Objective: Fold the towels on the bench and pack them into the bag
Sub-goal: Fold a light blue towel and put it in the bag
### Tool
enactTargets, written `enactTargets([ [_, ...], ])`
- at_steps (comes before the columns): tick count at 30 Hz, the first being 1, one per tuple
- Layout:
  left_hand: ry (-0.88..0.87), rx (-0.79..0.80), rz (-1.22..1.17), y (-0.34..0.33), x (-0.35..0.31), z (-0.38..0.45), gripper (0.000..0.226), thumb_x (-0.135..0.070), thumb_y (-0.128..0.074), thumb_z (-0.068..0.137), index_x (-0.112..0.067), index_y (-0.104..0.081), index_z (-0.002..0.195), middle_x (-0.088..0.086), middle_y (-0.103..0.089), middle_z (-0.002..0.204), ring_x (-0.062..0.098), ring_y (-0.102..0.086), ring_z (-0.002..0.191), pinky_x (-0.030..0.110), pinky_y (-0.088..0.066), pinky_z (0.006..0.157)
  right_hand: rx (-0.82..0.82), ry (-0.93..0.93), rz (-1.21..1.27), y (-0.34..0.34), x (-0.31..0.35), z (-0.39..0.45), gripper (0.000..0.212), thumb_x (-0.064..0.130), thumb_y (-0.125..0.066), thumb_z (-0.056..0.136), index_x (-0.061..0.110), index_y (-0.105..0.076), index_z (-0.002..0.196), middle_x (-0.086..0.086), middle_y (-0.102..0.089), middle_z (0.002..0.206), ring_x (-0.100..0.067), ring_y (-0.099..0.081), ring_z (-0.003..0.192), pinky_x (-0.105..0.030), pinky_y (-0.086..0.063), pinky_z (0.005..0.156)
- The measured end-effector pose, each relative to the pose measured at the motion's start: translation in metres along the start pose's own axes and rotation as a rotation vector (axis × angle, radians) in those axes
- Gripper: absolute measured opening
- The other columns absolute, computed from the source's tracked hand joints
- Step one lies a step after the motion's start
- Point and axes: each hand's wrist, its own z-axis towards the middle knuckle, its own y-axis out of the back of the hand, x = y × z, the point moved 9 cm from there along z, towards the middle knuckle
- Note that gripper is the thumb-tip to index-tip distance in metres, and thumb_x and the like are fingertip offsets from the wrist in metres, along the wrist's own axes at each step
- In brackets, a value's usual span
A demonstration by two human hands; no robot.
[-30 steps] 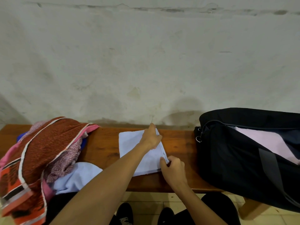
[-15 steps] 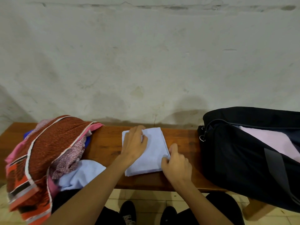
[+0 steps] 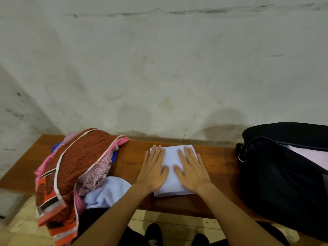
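Left hand [image 3: 154, 170] and right hand [image 3: 192, 170] now both flat, fingers straight, pressing folded white towel [image 3: 171, 176]; earlier, right hand pinched towel's right edge. Towel at bench [image 3: 215, 160] middle, reaching from back edge to near front edge. Unfolded towel pile [image 3: 76, 167] at left end, overhanging front edge. Open black bag [image 3: 284, 174] at right end, pink cloth [image 3: 312, 156] inside.

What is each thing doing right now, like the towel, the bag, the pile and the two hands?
white towel: folded into a small rectangle, flat on the bench.
left hand: open, palm down, pressing the towel's left side.
right hand: open, palm down, pressing its right side.
bag: unzipped, something pink inside.
pile of towels: unfolded, heaped, draped over the bench's front edge.
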Motion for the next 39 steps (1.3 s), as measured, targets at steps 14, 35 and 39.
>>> enactTargets([
  [14,-0.034,0.070,0.166,-0.015,0.003,-0.004,0.076,-0.063,0.000,0.091,-0.020,0.015,0.152,0.001,0.024,0.158,0.019,0.025,0.145,0.044,0.013,0.119,0.012,-0.034,-0.012,-0.006,-0.011,-0.005,0.086,0.071,0.008,0.080,0.031,0.017,0.155,0.001,0.025,0.162,-0.011,0.025,0.147,-0.035,0.009,0.121],
  [35,0.086,-0.005,-0.128,0.014,0.000,-0.061,0.088,-0.069,-0.026,0.074,-0.021,-0.038,0.147,0.003,-0.028,0.157,0.020,-0.032,0.138,0.034,-0.028,0.111,0.099,0.165,-0.027,-0.012,0.027,-0.035,0.071,0.069,-0.003,0.092,0.039,0.005,0.156,0.011,0.020,0.162,-0.006,0.027,0.146,-0.043,0.017,0.120],
  [39,0.072,0.008,-0.065,0.009,-0.007,-0.067,0.069,-0.050,-0.034,0.081,-0.011,-0.055,0.133,0.015,-0.045,0.146,0.033,-0.052,0.123,0.043,-0.048,0.097,0.098,0.186,-0.043,-0.009,0.023,-0.037,0.074,0.072,0.004,0.087,0.042,0.006,0.155,0.012,0.020,0.162,-0.005,0.026,0.146,-0.043,0.012,0.122],
])
